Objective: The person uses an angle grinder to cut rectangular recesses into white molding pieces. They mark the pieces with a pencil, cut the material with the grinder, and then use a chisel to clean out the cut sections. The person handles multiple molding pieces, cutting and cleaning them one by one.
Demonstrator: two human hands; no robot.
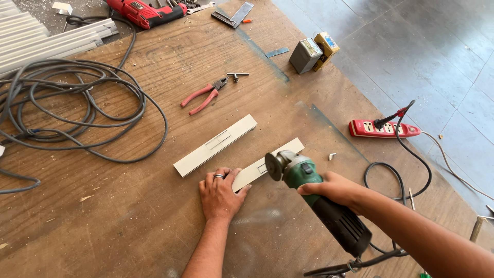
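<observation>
Scuffed plywood board [128, 206] on tiles [411, 46]

The left hand [220, 193] presses a strip [267, 163] on the desk [128, 206]. The right hand [334, 188] holds a grinder [314, 198] over it. Beyond both hands lie another strip [215, 145], then pliers [204, 96].

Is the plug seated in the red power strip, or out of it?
In. A black plug sits in a socket of the red power strip on the floor, its cord rising from it. Whether the strip is switched on cannot be told.
</observation>
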